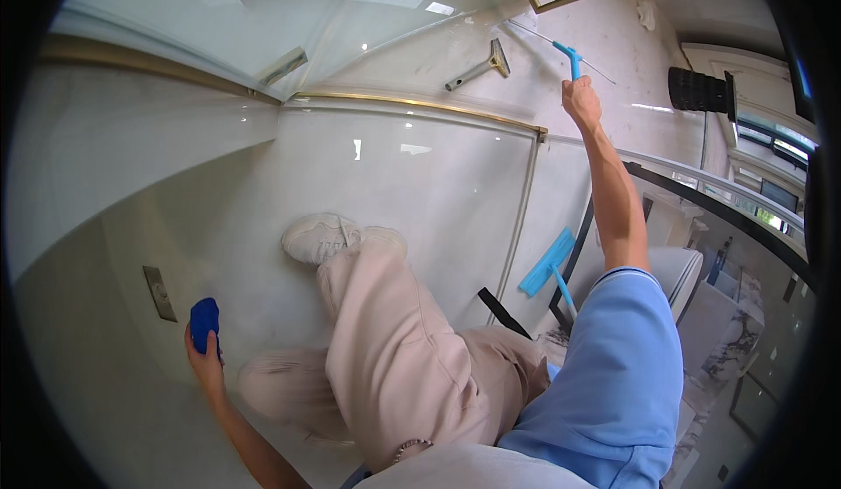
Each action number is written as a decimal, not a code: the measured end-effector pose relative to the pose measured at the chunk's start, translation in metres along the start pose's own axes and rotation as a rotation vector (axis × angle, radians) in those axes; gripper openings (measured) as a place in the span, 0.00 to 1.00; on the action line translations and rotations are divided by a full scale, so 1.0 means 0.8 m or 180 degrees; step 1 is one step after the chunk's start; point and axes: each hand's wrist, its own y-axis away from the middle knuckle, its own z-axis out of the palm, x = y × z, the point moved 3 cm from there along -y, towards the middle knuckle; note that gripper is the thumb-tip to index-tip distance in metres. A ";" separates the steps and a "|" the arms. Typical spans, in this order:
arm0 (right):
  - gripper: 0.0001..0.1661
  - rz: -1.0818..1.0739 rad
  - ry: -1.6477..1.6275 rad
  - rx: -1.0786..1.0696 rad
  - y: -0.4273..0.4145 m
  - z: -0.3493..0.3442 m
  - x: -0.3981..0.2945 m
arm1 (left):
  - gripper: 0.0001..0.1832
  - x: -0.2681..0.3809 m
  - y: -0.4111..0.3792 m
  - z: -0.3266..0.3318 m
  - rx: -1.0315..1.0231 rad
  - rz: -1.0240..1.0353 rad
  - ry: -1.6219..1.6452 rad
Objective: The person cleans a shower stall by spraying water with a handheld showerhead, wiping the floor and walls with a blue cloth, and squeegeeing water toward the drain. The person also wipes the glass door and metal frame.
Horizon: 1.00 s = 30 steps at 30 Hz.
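My right hand (583, 103), at the end of an outstretched arm, grips the light-blue handle of a squeegee (570, 52). Its thin straight bar slants over the pale marble-look surface past a gold-coloured rail (420, 103); whether the bar touches anything cannot be told. Low on the left, my left hand (207, 357) holds a dark-blue folded cloth (205, 321) between thumb and fingers. That cloth is above the white floor, close to a metal floor drain (159, 294). A scraper with a grey handle (470, 76) lies left of the squeegee.
A light-blue wide-headed squeegee (548, 262) is at right, near a black strip (502, 312). Dark-framed glass (723, 206) curves along the right side. A black ribbed object (700, 90) stands farther right. Reflective glass (217, 16) fills the upper left. My white shoe (320, 238) rests mid-floor.
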 end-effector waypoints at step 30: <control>0.29 0.0162 -0.2235 -0.2853 0.380 0.174 -0.174 | 0.32 0.084 0.148 0.006 0.0458 0.0835 0.0865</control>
